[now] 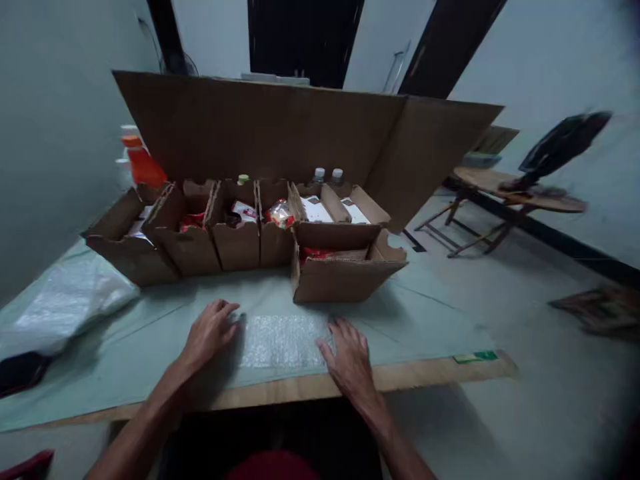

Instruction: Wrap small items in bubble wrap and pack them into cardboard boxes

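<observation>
A sheet of clear bubble wrap (280, 339) lies flat on the pale green table cover (425, 320) near the front edge. My left hand (210, 331) rests palm down on its left end, fingers spread. On the right end my right hand (349, 353) presses flat in the same way. Neither hand grips anything. Just behind the sheet stands an open cardboard box (345, 277) with red packets inside.
A row of open cardboard boxes (200, 233) holds packets, bottles and white cartons, backed by a tall cardboard sheet (280, 130). An orange bottle (143, 163) stands far left. A plastic bag (65, 303) lies left. A wooden folding table (505, 183) stands at right.
</observation>
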A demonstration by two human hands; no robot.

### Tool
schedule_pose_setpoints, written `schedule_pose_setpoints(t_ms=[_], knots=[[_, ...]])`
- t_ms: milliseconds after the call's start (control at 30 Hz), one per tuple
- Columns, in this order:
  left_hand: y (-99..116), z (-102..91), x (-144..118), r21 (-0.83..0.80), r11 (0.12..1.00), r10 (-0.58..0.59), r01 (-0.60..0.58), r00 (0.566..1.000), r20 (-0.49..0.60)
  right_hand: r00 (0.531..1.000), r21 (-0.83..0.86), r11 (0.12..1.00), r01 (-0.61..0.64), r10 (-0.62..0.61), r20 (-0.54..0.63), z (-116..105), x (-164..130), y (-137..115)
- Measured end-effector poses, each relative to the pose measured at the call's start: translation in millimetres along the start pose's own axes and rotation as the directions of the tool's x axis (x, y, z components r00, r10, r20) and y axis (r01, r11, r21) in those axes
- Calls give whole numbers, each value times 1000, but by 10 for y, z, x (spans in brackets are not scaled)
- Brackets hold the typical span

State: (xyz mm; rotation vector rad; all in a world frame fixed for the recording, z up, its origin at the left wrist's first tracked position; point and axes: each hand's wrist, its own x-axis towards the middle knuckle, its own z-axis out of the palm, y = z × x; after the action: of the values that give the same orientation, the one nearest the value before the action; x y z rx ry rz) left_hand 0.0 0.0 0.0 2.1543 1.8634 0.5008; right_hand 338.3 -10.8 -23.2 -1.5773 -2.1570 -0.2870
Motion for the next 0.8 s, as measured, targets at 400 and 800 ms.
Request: schedule_pose_setpoints(t_ms=[400,800], knots=[[232,-165,-1005,-636,700,-374,324,926,60,932,388,853,350,-276,-235,-252,947,-953],[321,-199,-946,-840,139,-490,524,774,401,799,687,690,230,-536,271,-391,-40,-850]])
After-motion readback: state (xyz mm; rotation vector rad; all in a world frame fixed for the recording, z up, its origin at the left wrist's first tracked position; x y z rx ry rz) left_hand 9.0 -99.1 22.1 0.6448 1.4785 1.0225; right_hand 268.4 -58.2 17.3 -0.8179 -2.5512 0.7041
